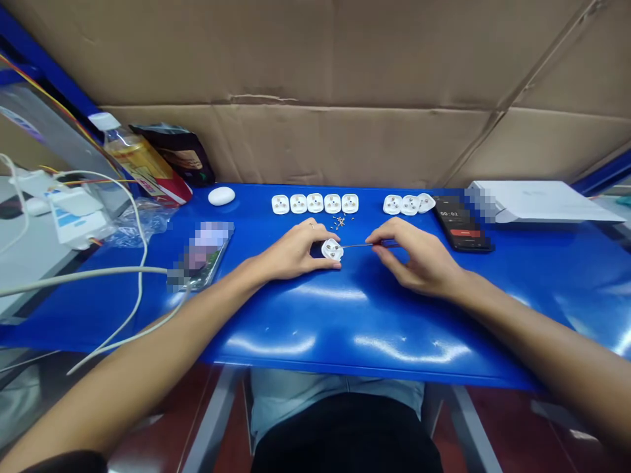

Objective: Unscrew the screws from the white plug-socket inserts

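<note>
Surface: one glossy blue counter (394, 315), backed by a wall of brown corrugated cardboard (315, 59), with a red floor (497, 420) beneath.

White plug bases (315, 204), nine in all: five in a row at the back of the counter, three in a shorter, closely set row to the right, and one in hand. Small brass screws (338, 222), a loose scatter too small to count, lie just behind the hands.

Left hand (293, 249): closed on the ninth plug base (332, 249), gripping it between thumb and fingers against the counter, centrally and in front of the rows. Right hand (414, 253): narrowly pinched on one thin screwdriver (362, 245), its tip at that base.

Also present: one black smartphone (461, 223) showing a timer, right of the shorter row; one blurred phone (202, 256), far left; one plastic bottle (142, 161); one dark pouch (177, 154); one white oval case (221, 196); one flat white box (542, 202), far right; one white cable (73, 276), across the left end.
</note>
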Tool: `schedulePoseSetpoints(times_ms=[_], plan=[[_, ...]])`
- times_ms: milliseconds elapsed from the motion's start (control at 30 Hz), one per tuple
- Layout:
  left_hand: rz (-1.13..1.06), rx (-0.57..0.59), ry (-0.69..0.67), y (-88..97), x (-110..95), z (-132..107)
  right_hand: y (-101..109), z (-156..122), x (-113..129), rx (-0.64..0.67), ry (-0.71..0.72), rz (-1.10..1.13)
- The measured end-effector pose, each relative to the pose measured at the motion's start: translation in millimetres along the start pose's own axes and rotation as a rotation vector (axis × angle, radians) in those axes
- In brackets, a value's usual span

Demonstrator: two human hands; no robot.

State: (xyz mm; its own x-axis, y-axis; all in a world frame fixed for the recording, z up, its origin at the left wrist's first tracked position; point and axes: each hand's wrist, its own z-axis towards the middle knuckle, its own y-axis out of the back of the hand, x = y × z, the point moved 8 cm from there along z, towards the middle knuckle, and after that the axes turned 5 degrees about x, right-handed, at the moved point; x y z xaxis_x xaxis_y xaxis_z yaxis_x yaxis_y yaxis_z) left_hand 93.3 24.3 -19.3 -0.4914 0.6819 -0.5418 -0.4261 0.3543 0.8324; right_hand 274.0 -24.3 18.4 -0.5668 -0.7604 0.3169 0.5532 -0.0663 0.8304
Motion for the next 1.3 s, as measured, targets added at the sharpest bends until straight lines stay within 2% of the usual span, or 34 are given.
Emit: schedulePoseSetpoints(times_ms=[233, 433, 600, 800, 967, 1167, 1300], plan=[[0.013, 0.014, 0.016, 1.3, -0.3, 0.9, 0.8, -2.8, -14.4, -0.049, -0.102, -0.054], [-0.002, 0.016, 0.017, 0.6, 0.7, 0.4, 2.6, -1.9, -4.4, -0.073, -0.046, 0.022], [0.005, 0.026, 0.02, 0.1, 0.4, 1.0, 2.2, -3.5, -14.8, -0.078, -0.165, -0.004], [0.0, 0.029, 0.016, 1.2, -1.6, 1.7, 3.2, -2.2, -3.9, -0.094, -0.002, -0.001], [-0.001, 0.028, 0.012, 0.8, -0.5, 1.3, 2.0, -4.2, -15.2, -0.081, -0.148, -0.018], [-0.002, 0.026, 0.005, 1.1, -1.5, 1.8, 2.6, -3.0, -3.5, -0.08, -0.003, 0.023], [0.004, 0.03, 0.012, 0.5, -0.9, 1.8, 2.0, -2.3, -10.8, -0.06, -0.093, 0.022]])
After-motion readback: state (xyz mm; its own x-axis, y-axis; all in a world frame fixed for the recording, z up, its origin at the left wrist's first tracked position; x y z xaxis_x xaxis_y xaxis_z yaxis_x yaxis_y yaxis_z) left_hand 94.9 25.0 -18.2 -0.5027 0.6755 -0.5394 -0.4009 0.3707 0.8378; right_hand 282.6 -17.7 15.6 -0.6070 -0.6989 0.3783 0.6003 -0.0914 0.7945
